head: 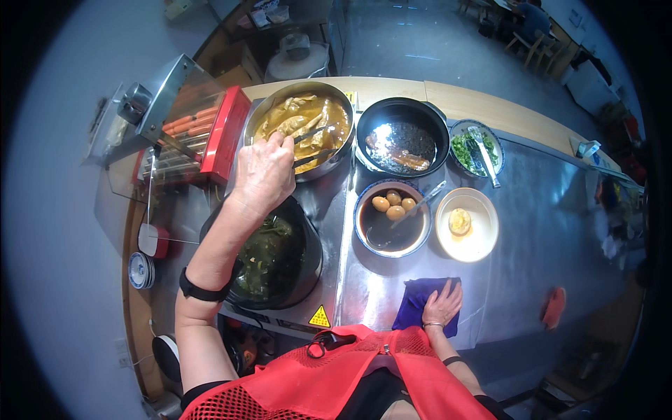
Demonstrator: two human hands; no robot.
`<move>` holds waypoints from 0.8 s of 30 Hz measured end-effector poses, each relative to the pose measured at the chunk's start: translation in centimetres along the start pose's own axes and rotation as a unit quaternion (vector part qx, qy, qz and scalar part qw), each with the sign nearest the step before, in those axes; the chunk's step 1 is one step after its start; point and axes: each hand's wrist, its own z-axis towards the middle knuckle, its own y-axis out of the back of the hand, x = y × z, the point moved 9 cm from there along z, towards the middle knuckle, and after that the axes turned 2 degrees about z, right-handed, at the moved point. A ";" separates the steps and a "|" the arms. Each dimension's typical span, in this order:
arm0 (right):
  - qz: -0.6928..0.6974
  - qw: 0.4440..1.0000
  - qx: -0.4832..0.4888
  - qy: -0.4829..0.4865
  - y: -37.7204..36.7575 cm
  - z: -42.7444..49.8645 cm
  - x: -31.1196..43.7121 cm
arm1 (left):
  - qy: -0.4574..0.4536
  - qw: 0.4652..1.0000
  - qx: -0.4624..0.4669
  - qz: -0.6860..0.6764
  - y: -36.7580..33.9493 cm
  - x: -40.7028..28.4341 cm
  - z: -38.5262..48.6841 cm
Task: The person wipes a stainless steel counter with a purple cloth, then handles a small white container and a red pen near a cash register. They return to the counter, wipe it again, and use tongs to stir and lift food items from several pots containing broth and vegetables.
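Observation:
My left hand (268, 165) grips a pair of dark tongs (313, 158), its two arms spread over a round metal pot (338, 167). Yellowish broth fills that pot, with pale folded food pieces (291, 125) in it. Below my left forearm sits a dark pot (313, 257) of leafy greens in liquid, partly hidden by the arm. My right hand (443, 305) lies flat on a folded purple cloth (412, 304) at the counter's near side. Ahead of it stand a bowl (358, 239) of brown eggs in dark liquid with a clear ladle (425, 201), and a pale bowl (488, 244) holding one round yellowish food piece (460, 222).
A black pot (443, 152) of dark liquid and a bowl of chopped greens (462, 147) with metal tongs (484, 153) stand farther back. At left are a red sausage roller machine (231, 136) and stacked small dishes (139, 270). A person (533, 23) sits far off.

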 end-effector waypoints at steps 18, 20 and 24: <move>-0.007 1.000 0.012 -0.003 -0.1 -0.1 0.0 | 0.204 0.978 0.003 -0.039 -1.7 3.0 -4.7; -0.012 1.000 0.007 -0.001 0.0 -0.1 0.0 | 0.196 0.979 -0.017 -0.060 -0.9 2.3 -4.8; -0.002 1.000 0.007 0.001 0.0 0.0 0.0 | 0.194 0.976 0.005 -0.095 -1.5 0.4 -2.8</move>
